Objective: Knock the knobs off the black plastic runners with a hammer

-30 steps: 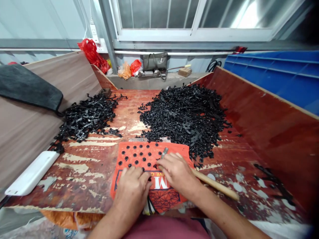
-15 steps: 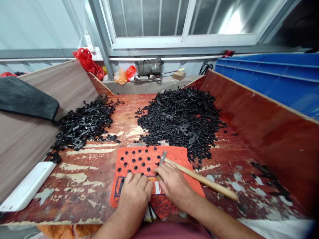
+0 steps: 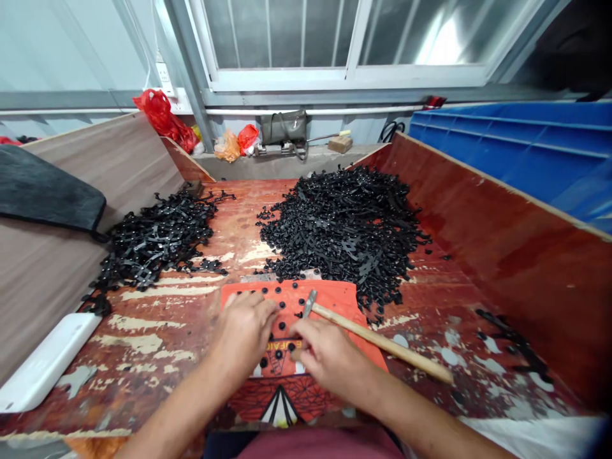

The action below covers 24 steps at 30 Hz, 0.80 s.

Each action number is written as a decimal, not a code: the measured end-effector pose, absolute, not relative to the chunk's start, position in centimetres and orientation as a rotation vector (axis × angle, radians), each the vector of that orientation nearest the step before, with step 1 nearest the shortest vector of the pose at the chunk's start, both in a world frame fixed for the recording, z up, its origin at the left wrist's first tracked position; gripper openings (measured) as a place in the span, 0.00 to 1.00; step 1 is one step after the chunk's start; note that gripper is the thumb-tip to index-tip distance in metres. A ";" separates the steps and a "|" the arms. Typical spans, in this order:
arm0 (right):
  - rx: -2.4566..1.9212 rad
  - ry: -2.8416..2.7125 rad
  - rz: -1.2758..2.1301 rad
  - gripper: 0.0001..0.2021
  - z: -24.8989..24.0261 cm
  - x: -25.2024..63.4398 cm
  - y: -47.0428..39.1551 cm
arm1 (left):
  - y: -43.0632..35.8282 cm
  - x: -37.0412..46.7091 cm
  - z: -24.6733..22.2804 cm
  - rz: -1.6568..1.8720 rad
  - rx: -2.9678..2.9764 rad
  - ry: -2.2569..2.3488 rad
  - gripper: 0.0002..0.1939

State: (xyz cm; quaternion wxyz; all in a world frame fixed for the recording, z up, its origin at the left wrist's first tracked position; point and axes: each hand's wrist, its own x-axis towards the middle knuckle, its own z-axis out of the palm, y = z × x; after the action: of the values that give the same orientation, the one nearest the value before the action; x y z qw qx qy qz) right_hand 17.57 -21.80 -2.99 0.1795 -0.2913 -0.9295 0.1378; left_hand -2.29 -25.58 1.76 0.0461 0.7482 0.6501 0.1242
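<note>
An orange printed cloth (image 3: pixel 335 292) lies flat before me, dotted with several small black round studs (image 3: pixel 282 326). My left hand (image 3: pixel 246 322) is over its left part, blurred by motion, with fingers bent down over some studs; whether it holds anything is hidden. My right hand (image 3: pixel 322 350) hovers low over the middle of the cloth, thumb and forefinger apart, a black stud just beyond their tips. Beside that hand rests a hammer (image 3: pixel 382 341), its metal head on the cloth and its wooden handle slanting to the right; neither hand grips it.
A large heap of black parts (image 3: pixel 339 229) lies behind the cloth, and a smaller pile of black strips (image 3: pixel 157 239) at left. A white plastic piece (image 3: pixel 50 363) sits at the left edge. Wooden boards (image 3: pixel 478 217) wall the table; a blue crate (image 3: pixel 516 159) stands beyond.
My left hand has moved up and left over the cloth, uncovering studs near the print. The right hand has shifted slightly, its thumb and forefinger now apart. The hammer stays put.
</note>
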 end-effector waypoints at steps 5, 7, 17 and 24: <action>-1.096 -2.512 0.357 0.04 -2.5 21.0 -18.4 | -21.7 0.4 0.9 0.168 2.358 1.804 0.09; -1.132 -2.521 0.375 0.04 -3.1 21.7 -17.9 | -21.0 1.1 0.2 0.126 2.400 1.766 0.08; -1.142 -2.559 0.330 0.06 -1.0 21.5 -17.4 | -21.2 -1.9 1.6 0.383 2.138 2.021 0.05; -0.949 -2.723 0.188 0.06 -2.4 14.7 -15.4 | -21.1 -2.8 1.3 0.357 2.067 1.959 0.07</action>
State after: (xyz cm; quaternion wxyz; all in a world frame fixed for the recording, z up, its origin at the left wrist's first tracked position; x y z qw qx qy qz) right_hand 14.67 -15.37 -2.42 0.1253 -0.3259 -0.9348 0.0645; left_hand -2.82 -21.08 1.31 0.1352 0.7135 0.6763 0.1233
